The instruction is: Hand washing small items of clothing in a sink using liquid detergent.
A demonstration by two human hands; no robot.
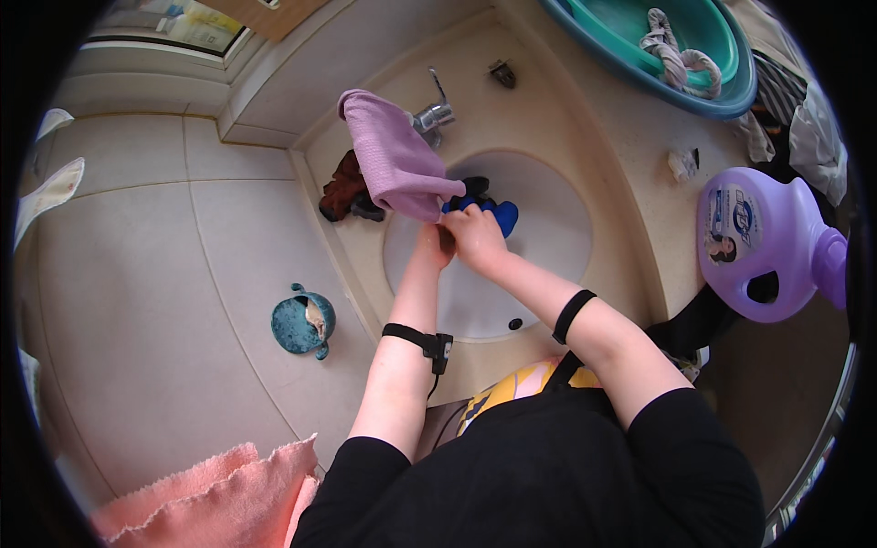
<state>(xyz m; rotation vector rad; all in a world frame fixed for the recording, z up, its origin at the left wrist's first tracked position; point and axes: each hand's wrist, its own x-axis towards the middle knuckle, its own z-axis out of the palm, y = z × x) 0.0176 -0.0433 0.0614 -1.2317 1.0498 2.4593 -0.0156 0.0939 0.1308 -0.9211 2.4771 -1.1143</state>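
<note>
My left hand [438,245] and my right hand [477,236] are close together over a white washbasin [541,274]. The fingers of my right hand are bent at the lower edge of a pink cloth [394,154], but whether either hand grips it is hidden. The cloth stands out beyond my hands, in front of a chrome faucet [433,116]. Blue and black fabric [505,216] lies in the basin just past my right hand. Dark red and black fabric [342,188] rests on the ledge left of the basin.
A purple detergent bottle [781,240] stands on the right counter. Behind it are nested green and blue basins [743,89] holding a twisted cloth [675,58], beside piled clothes [815,130]. A teal holder [294,325] is at the tiled wall, and a pink towel [219,500] hangs lower left.
</note>
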